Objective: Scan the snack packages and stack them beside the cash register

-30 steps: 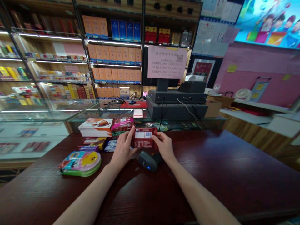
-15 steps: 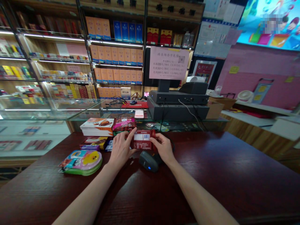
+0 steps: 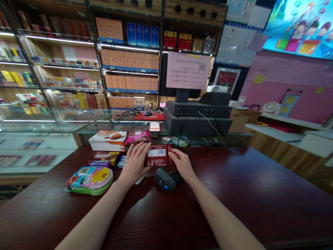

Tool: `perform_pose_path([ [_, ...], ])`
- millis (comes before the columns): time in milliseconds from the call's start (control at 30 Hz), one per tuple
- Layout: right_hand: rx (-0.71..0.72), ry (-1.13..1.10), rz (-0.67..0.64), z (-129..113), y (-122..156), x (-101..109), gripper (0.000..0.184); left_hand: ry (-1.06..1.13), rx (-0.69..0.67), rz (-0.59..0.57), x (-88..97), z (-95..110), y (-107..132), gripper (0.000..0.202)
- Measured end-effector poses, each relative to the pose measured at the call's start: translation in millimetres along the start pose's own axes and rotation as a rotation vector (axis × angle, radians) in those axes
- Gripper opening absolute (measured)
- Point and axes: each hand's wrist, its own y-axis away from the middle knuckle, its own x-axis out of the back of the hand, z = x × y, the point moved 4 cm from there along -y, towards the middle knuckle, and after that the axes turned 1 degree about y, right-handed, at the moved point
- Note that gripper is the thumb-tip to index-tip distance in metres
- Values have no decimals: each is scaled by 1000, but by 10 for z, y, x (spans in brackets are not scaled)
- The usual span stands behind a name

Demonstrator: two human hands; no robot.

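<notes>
A dark red snack packet (image 3: 157, 157), its white label and barcode facing me, is between my two hands just above the table. My left hand (image 3: 135, 160) grips its left end, fingers stretched over the top edge and thumb low. My right hand (image 3: 182, 164) pinches the right edge between thumb and fingers. Right below the packet lies a black barcode scanner (image 3: 165, 179) with a blue light. A small pale piece (image 3: 140, 179) shows beside my left hand, too unclear to name. Blue-and-white packaging (image 3: 121, 161) is partly hidden behind that hand.
To the left are a white-and-orange box (image 3: 107, 140), a pink-and-brown bag (image 3: 137, 136), a yellow-and-brown pack (image 3: 105, 158) and a colourful duck-pictured package (image 3: 91, 180). A cash register (image 3: 197, 118) stands on the glass counter behind. Stocked shelves (image 3: 130, 60) line the back wall.
My left index finger has come down from its raised position onto the packet's edge. The packet has tilted slightly and stays in nearly the same place. The scanner has not moved.
</notes>
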Motion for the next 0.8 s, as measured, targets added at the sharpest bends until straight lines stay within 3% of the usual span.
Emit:
perform_pose_path([
  [433,-39,18,-79,9,-5,159,47,-9,16,34,7,-123,32,87],
  [600,-8,172,-126,-27,-48,262,43,-25,30,31,8,-167,50,88],
  [800,32,393,-288,-165,-70,383,36,-54,43,16,42,-176,56,87],
])
